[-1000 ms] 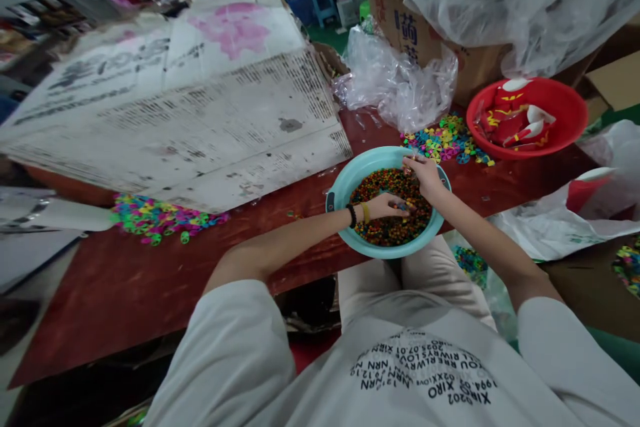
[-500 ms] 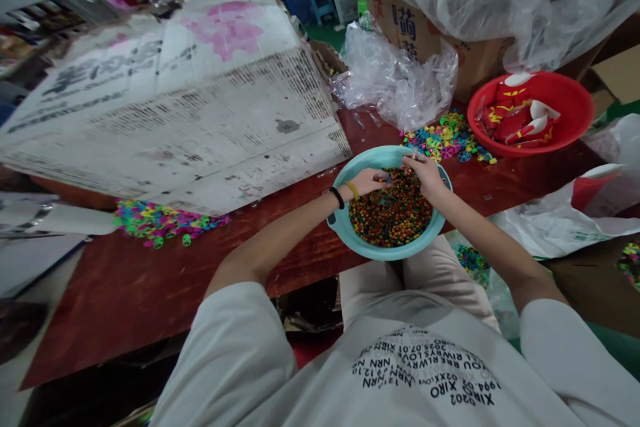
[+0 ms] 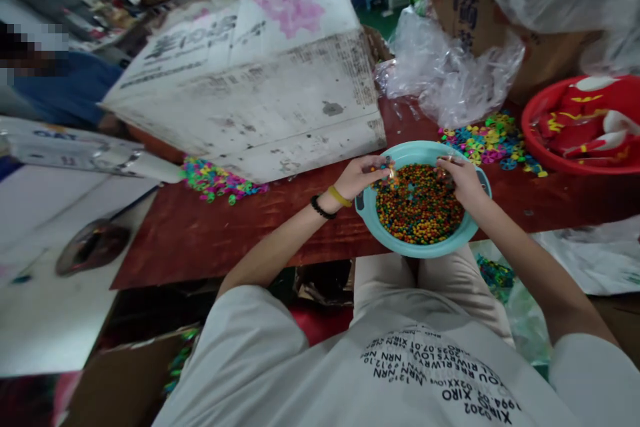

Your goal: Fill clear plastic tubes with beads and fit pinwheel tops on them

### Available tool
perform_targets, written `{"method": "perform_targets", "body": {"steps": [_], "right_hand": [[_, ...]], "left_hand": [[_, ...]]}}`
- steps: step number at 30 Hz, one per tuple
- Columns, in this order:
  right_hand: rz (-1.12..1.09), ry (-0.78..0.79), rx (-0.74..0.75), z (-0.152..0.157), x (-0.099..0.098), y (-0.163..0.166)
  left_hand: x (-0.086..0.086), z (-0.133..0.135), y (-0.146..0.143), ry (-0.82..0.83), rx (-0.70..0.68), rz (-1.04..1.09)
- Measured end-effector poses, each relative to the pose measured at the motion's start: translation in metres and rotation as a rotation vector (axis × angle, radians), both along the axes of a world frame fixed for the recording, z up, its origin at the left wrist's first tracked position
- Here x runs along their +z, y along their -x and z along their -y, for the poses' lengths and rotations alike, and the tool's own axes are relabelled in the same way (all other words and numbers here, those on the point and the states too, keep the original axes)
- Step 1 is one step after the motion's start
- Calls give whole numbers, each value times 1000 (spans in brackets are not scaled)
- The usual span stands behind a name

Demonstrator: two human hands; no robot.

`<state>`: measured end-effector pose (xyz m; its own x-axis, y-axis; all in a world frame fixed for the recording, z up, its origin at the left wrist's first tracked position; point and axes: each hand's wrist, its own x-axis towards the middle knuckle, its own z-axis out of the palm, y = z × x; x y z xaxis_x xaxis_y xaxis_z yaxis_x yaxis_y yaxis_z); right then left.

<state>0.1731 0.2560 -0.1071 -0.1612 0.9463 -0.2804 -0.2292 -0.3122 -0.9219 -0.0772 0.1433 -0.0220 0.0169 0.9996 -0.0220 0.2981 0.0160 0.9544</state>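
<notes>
A light turquoise basin [image 3: 367,217] sits at the table's front edge, over my lap. Small round beads [image 3: 420,213] in orange, green, yellow and red cover its bottom. Above the basin's upper left rim, my left hand [image 3: 363,180] has curled fingers around a small cluster of colourful beads [image 3: 387,173]; a clear, shiny bit shows among them. At the upper right inside the basin is my right hand [image 3: 465,183], its fingers bent together. Something small and dark shows at those fingertips, too blurred to name.
On the red-brown table [image 3: 200,240] stands a large white carton [image 3: 260,107]. Small colourful plastic wheels [image 3: 495,140] lie behind the basin, near crumpled clear plastic [image 3: 450,73]. A red basin [image 3: 545,153] with red packets is at right. A person in blue [image 3: 70,83] is at far left.
The view has swung left, so the table and basin appear further right. My left hand has lifted from the beads to the rim with a cluster in its fingers. A person has come into view.
</notes>
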Motion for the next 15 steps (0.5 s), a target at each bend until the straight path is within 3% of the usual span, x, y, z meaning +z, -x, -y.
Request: {"method": "perform_targets", "body": {"steps": [4, 9, 15], "right_hand": [[-5, -54, 28, -3, -5, 1], [35, -51, 0, 1, -5, -2], [62, -54, 5, 0, -2, -1]], "left_hand": [[-21, -3, 0, 27, -12, -155], [-55, -21, -18, 121, -139, 9], [-54, -18, -36, -25, -92, -12]]}}
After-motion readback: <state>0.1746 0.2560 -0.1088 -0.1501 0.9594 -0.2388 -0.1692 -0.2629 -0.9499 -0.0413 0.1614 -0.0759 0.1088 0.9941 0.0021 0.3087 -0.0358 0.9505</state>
